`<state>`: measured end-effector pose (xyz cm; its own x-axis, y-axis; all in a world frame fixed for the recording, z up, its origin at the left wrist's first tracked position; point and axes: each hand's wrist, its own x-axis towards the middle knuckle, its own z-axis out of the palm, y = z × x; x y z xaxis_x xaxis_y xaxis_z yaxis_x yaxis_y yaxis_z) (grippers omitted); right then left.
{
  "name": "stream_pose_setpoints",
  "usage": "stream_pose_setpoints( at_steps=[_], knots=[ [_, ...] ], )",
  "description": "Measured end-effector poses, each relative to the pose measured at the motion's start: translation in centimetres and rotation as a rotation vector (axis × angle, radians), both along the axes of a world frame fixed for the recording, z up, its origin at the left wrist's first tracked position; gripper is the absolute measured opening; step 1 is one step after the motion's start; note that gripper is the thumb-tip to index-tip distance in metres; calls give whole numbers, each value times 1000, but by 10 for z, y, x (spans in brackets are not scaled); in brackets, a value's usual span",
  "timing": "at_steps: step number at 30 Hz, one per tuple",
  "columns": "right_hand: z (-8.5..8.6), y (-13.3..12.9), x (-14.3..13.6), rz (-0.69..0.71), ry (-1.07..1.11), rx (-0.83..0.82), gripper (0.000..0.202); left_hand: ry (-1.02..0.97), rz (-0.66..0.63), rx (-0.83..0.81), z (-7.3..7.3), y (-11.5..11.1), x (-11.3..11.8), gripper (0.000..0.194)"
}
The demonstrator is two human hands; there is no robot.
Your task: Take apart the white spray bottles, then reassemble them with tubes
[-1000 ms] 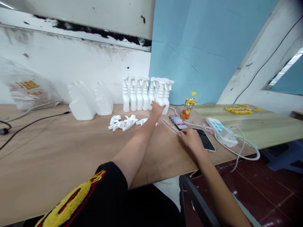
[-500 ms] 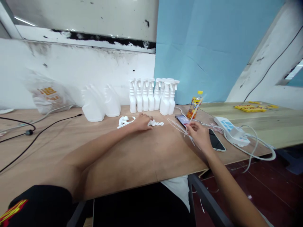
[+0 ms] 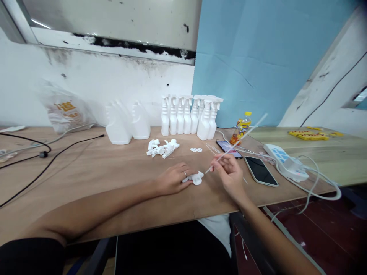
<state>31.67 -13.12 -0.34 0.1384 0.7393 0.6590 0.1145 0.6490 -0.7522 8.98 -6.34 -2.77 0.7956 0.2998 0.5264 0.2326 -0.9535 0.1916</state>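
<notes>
My left hand (image 3: 175, 178) rests low over the table, its fingers closed around a white spray trigger head (image 3: 197, 178) whose round collar faces my right side. In my right hand (image 3: 229, 173) a thin, translucent plastic tube (image 3: 246, 133) is pinched. It slants up to the right, and its lower end is close to the trigger head but apart from it. More white trigger heads (image 3: 163, 148) lie in a small heap beyond my left hand. Several flat white rings (image 3: 196, 149) lie to the right of that heap. Loose tubes (image 3: 212, 149) lie behind my right hand.
Assembled white spray bottles (image 3: 204, 124) stand along the wall, with headless bottles (image 3: 119, 128) to their left. On the right are a drink bottle (image 3: 240, 130), two phones (image 3: 260, 170) and a power strip (image 3: 282, 160) with cables. A plastic bag (image 3: 67, 110) sits at the back left.
My left hand has come nearer from the heap with a trigger head in it. My right hand has lifted one tube from the loose ones and brought it toward the left hand.
</notes>
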Motion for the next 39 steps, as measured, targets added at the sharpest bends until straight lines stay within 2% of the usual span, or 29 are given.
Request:
stream_pose_setpoints(
  at_steps=[5, 7, 9, 13, 16, 18, 21, 24, 26, 29, 32, 34, 37, 39],
  knots=[
    [-18, -1, 0, -23, -80, 100, 12, -70, 5, -400, 5, -2, 6, 32],
    [-21, 1, 3, -65, -139, 89, 13, -63, 1, -471, 7, -5, 6, 33],
    [-21, 4, 6, -162, -250, 39, 17, -58, 1, -461, 6, -7, 5, 35],
    [-19, 14, 19, -409, -694, -211, 25, -53, -5, -405, 3, -6, 4, 36],
    [-14, 19, 37, -531, -1052, -503, 24, -47, -19, -393, 3, -5, 5, 36],
    [-8, 27, 48, -600, -1185, -588, 26, -38, -20, -393, 3, -6, 5, 36],
    [8, 53, 55, -630, -1271, -444, 31, -46, -12, -380, 3, -7, 6, 36],
    [21, 95, 46, -437, -1327, -346, 23, -79, 16, -351, 3, -7, 5, 34],
    [21, 121, 37, -297, -1323, -366, 21, -93, 39, -327, 2, -5, 5, 32],
    [12, 143, 27, -270, -1326, -370, 19, -80, 70, -291, 1, -1, 5, 32],
    [5, 146, 27, -313, -1329, -335, 23, -59, 88, -272, -2, 2, 5, 32],
    [8, 140, 30, -352, -1326, -312, 24, -56, 94, -266, -3, 4, 6, 32],
    [20, 116, 32, -419, -1218, -204, 18, -53, 97, -293, -4, 3, 6, 32],
    [26, 89, 28, -422, -1013, -31, 13, -47, 87, -337, -3, 2, 4, 32]
  ],
)
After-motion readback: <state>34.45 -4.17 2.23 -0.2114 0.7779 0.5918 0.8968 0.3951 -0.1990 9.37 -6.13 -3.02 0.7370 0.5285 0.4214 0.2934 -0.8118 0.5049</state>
